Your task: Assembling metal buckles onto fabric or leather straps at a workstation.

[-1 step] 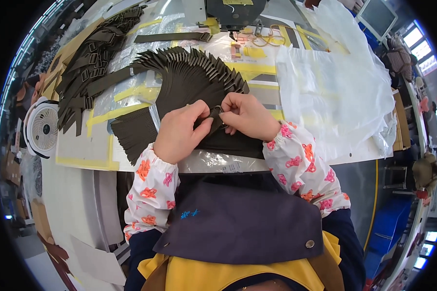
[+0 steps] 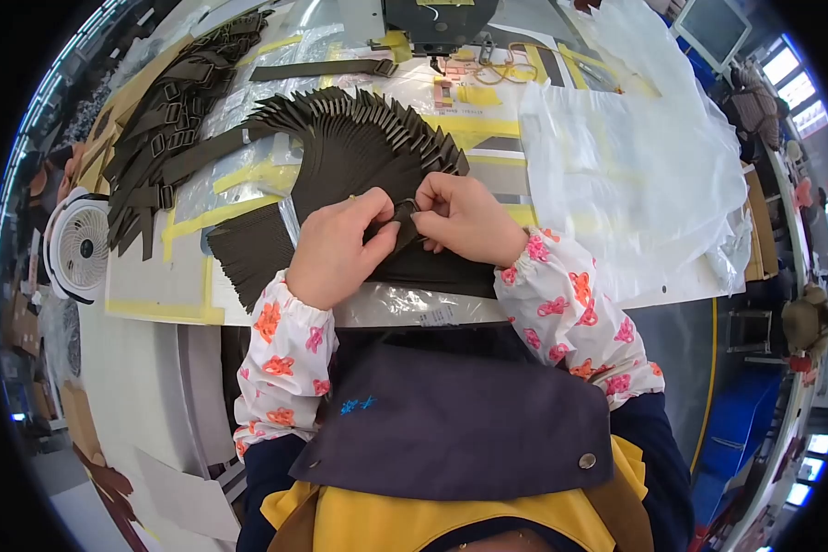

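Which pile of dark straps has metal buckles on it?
The heap at the table's far left; the fanned straps under the hands are plain, without buckles.

No visible change between the two pictures
Both hands, the left hand (image 2: pixel 333 250) and right hand (image 2: pixel 469 219), pinch the same dark strap (image 2: pixel 401 221) as before

Bright even light, plastic glare, fisheye-bent edges
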Demonstrator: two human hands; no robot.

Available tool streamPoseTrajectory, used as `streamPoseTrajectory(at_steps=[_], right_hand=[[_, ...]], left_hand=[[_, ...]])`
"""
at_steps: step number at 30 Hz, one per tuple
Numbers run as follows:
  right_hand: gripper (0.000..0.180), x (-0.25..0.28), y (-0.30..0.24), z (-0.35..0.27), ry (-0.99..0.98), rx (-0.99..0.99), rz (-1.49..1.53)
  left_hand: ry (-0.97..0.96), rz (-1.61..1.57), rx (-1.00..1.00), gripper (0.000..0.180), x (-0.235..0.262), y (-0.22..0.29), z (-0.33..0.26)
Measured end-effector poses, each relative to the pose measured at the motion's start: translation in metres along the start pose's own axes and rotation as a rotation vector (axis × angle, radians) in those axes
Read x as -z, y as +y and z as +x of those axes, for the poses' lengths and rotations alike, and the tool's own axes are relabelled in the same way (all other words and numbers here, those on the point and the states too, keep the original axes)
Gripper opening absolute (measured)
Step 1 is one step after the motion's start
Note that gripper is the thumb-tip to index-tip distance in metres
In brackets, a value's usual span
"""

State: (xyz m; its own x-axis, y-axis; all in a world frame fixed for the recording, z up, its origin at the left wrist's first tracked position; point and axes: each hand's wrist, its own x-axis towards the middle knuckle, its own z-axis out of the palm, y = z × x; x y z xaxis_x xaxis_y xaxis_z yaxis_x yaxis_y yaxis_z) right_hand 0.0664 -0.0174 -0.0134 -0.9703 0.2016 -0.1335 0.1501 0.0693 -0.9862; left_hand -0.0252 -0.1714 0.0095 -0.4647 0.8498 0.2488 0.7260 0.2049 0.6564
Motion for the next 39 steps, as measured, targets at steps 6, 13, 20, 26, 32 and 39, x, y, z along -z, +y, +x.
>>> streamPoseTrajectory(at_steps=[6, 13, 20, 26, 32, 39], right_hand=[[0.014, -0.011, 0.0, -0.009, 0.293, 0.561, -0.5], [0.012, 0.018, -0.011, -0.027, 0.181, 0.376, -0.16], [0.01, 0.104, -0.024, -0.084, 0.525, 0.43, -0.489], [0.015, 0.111, 0.034, -0.139, 0.453, -0.042, -0.948], [0.019, 0.097, 0.042, -0.136, 0.506, -0.031, -0.95], [0.012, 0.107, 0.002, -0.131, 0.73, 0.217, -0.657]], left_hand=[[0.08, -0.048, 0.039, 0.01, -0.014, 0.009, 0.003], [-0.169, -0.567, 0.154, 0.029, -0.018, -0.004, -0.001], [0.339, -0.349, 0.02, 0.012, -0.046, 0.027, 0.029], [-0.045, 0.011, -0.245, 0.01, -0.057, 0.027, 0.019], [-0.177, 0.023, -0.237, 0.011, -0.057, 0.024, 0.02], [-0.285, -0.047, -0.17, 0.013, -0.057, 0.014, 0.033]])
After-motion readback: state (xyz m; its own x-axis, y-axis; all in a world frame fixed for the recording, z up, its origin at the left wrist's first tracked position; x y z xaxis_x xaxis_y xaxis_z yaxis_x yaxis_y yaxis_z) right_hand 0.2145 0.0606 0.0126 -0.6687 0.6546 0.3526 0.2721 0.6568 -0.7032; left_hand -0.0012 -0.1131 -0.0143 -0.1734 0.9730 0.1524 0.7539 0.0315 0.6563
